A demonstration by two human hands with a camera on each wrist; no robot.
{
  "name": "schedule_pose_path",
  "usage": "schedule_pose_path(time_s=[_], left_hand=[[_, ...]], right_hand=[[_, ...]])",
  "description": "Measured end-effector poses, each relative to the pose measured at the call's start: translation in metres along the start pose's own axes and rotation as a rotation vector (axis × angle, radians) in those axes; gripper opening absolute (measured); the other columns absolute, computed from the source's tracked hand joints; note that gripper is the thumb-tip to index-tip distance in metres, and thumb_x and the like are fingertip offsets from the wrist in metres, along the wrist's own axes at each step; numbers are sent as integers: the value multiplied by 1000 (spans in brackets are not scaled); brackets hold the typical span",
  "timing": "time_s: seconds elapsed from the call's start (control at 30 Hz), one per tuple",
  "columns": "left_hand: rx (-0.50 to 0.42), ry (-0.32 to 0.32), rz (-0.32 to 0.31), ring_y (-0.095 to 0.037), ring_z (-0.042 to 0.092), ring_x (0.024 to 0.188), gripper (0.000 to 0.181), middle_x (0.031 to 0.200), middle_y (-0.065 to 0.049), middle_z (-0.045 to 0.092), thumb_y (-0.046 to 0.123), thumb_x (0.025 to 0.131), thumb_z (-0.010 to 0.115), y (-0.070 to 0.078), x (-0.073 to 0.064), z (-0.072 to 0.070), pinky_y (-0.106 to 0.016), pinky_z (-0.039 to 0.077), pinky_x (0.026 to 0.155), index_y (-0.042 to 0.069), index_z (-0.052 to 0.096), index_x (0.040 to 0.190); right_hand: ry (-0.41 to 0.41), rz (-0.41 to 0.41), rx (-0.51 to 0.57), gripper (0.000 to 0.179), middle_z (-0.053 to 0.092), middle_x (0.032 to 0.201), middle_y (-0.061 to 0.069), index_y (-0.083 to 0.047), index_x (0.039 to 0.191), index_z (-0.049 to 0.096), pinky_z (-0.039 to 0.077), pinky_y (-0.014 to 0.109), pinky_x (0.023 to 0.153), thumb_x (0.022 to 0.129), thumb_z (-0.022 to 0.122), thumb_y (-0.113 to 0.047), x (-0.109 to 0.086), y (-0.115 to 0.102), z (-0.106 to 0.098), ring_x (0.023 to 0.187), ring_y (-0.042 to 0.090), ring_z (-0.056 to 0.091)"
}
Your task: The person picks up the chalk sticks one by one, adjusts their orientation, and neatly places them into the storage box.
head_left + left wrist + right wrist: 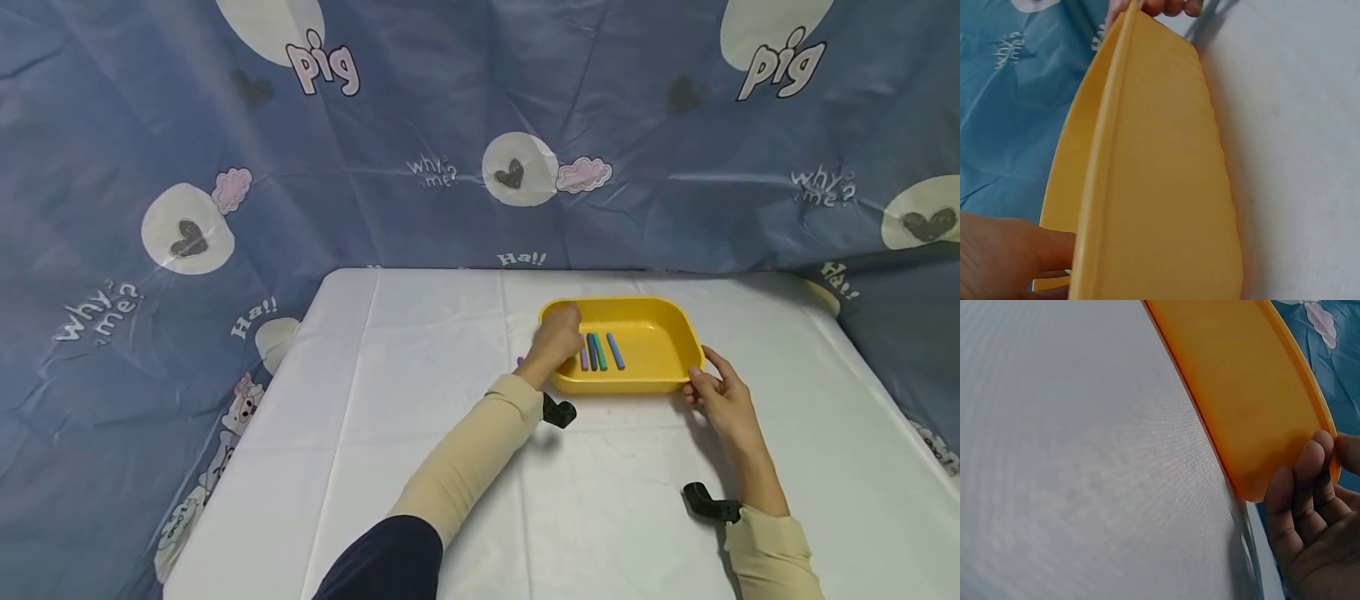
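A yellow tray [656, 333] with rounded corners sits on the white table. Inside it several short coloured sticks like chalks or crayons lie side by side, among them a purple stick [583, 353], a green stick [600, 352] and a blue stick [616, 351]. My left hand [557, 335] reaches over the front rim into the tray's left end; its fingertips are hidden behind the tray wall in the left wrist view, so I cannot tell what they hold. At the right front corner, my right hand [720, 396] pinches the rim between thumb and fingers [1308, 465].
A small purple piece [520, 361] shows just left of the tray, mostly behind the left wrist. White cloth [420, 358] covers the table. Blue printed fabric [420, 217] hangs behind it and along the sides. Black wrist mounts [558, 411] stick out from both sleeves.
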State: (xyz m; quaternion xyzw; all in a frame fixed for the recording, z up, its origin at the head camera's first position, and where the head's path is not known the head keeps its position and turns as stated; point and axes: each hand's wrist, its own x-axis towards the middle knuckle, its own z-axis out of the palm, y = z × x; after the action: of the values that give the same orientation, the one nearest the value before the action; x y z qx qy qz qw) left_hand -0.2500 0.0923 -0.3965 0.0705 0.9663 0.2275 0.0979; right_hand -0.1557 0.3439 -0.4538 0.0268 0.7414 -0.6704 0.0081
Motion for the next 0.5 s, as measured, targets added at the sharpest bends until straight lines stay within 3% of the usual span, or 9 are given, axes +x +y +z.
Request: schedule_pose_path(time_s=[0.1,0.23,0.37,0.5], left_hand=[[60,-40,-29,-16,58,80,38,107,-6,64,8,88,57,5,0,-2,-22,48,57,10,51,125],[152,-66,-60,-14,59,83,50,113,-4,64,11,91,56,8,3,0,-22,49,59,13,43,139],[236,-66,-46,-14,59,88,39,110,-3,65,15,93,57,10,6,5,-23,49,69,13,50,131],[238,-81,-53,-15,56,85,29,107,-3,64,17,91,61,11,10,8,-23,47,68,13,56,120]], right_hand=[[-2,2,-3,68,67,74,-10,-9,151,20,52,13,62,95,55,-27,-1,1,0,65,1,62],[1,-5,7,69,67,74,-9,-9,151,20,52,13,62,95,55,-28,-2,1,0,65,2,62],[12,-10,7,68,66,73,-11,-8,150,21,51,12,60,95,55,-27,-2,1,2,64,1,61],[19,-12,-3,67,66,73,-11,-7,150,21,51,12,60,96,55,-26,-2,2,2,64,1,61]])
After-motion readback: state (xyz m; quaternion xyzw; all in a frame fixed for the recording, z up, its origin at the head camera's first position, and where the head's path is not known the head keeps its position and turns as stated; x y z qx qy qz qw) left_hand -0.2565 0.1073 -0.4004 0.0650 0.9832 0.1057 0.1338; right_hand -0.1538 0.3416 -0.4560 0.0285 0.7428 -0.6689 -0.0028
